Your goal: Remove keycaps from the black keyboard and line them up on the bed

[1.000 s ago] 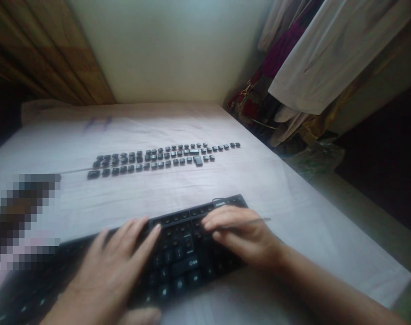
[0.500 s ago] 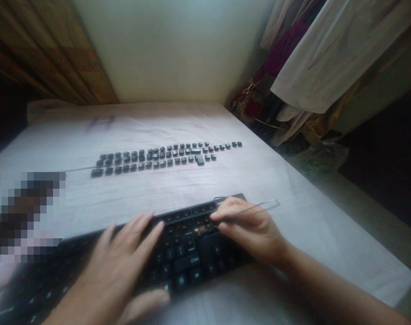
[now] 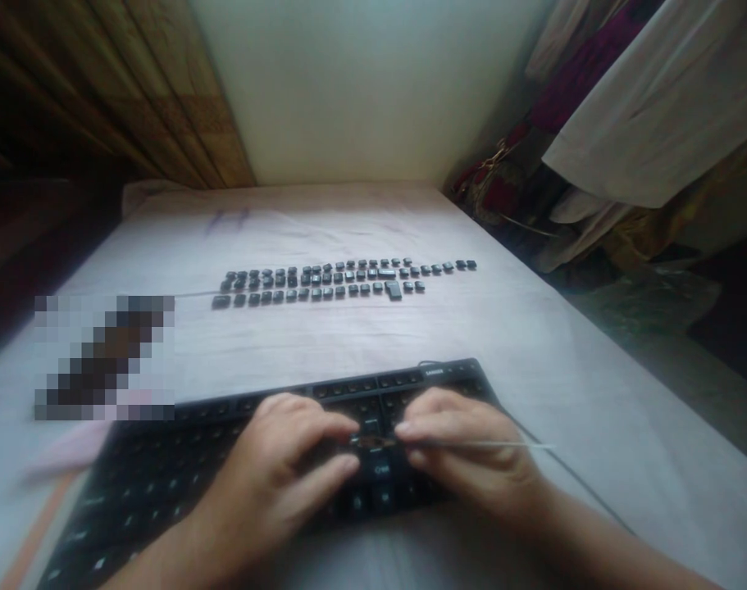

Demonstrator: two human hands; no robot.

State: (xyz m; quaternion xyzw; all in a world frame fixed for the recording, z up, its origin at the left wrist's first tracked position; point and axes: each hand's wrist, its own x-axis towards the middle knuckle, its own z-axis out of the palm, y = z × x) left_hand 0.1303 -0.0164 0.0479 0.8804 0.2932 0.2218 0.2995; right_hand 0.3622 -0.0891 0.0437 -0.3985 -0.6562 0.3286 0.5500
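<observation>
A black keyboard (image 3: 170, 451) lies at a slant on the pale sheet, with some key positions bare of caps. My left hand (image 3: 287, 459) rests over its middle, thumb and forefinger apart beside a small brownish spot; no held thing shows between them. In my right hand (image 3: 465, 442), over the keyboard's right part, thin metal tweezers (image 3: 496, 444) are pinched between thumb and fingers. Their tip lies near the same spot and is blurred. Beyond the keyboard, loose black keycaps (image 3: 315, 279) stand in several rows.
A pixelated patch (image 3: 106, 356) covers something at the left, near a pink cloth (image 3: 71, 451). A cable (image 3: 582, 483) runs along the right side. Clothes (image 3: 656, 115) hang at the right beyond the bed's edge; a pale wall (image 3: 361, 90) stands behind.
My left hand has gone from flat with spread fingers to curled, thumb and forefinger near the right hand. The tweezers now lie more level. The view has shifted left.
</observation>
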